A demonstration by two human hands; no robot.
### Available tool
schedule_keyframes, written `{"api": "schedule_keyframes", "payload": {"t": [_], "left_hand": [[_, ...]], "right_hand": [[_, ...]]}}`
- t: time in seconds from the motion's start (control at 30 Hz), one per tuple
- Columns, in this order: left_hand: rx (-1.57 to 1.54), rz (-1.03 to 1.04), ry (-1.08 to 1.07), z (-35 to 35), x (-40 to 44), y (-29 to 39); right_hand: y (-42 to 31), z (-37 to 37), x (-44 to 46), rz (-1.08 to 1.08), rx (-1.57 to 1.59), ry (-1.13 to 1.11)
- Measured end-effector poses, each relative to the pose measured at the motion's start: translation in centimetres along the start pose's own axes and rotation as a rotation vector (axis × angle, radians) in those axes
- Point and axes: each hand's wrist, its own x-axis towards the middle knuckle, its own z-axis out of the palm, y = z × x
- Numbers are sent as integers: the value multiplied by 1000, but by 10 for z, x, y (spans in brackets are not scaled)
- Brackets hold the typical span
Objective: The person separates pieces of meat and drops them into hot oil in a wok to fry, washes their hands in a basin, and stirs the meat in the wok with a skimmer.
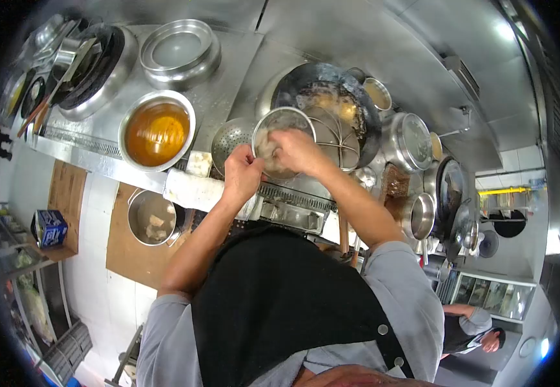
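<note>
A round metal bowl [284,115] with pale, wet contents stands in the middle of the steel counter. My right hand [296,149] reaches into it, fingers curled down at the contents; what they hold, if anything, is hidden. At the bowl's left edge my left hand [244,169] is closed, with thumb and fingers pinched on the rim. A perforated ladle [227,138] lies just left of the bowl. Behind and to the right is a dark wok [293,80], with a wire strainer [351,155] over its near side. Folded white cloths [193,189] lie near my left forearm.
A bowl of orange oil [157,134] and a lidded steel pot [180,55] stand on the left. Steel pots [409,142] and pans line the right. A pot with pale chunks [152,217] sits lower left. Another person [467,332] is far right.
</note>
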Motion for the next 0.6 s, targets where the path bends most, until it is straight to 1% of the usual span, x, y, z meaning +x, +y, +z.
{"api": "schedule_keyframes", "payload": {"t": [0.03, 0.07, 0.1, 0.13, 0.17, 0.23, 0.3, 0.37, 0.4, 0.47, 0.5, 0.53, 0.57, 0.6], "left_hand": [[-3, 12, -13, -1, 2, -5], [-96, -54, -1, -3, 4, -18], [-190, -122, 12, -4, 6, -25], [-191, -163, 4, -7, -1, -10], [-197, -165, -6, -7, -2, -15], [-203, -189, -9, -10, 1, -21], [-216, -201, -18, -11, -4, -14], [-228, -207, 23, -12, -10, -9], [-234, -209, 40, -14, -11, -14], [-252, -224, 51, -20, -10, -27], [-256, -228, 71, -22, -11, -31], [-285, -230, 98, -24, -14, -36], [-313, -234, 125, -26, -16, -40], [-317, -237, 138, -27, -18, -42]], "right_hand": [[-5, -4, -2, 40, 58, -79], [-5, -13, -8, 51, 50, -70], [-5, -30, -15, 153, 149, -32], [-5, -49, -22, 252, 248, 6], [-6, -67, -28, 239, 352, 85], [4, -88, -30, 467, 555, 153], [55, -97, -21, 523, 572, 267], [105, -112, -7, 531, 487, 320], [140, -111, 3, 522, 489, 304], [219, -94, 25, 636, 434, 299], [256, -83, 35, 626, 438, 280], [292, -70, 45, 655, 296, 183], [310, -59, 54, 680, 153, 87], [301, -58, 61, 803, 384, 18]]}}
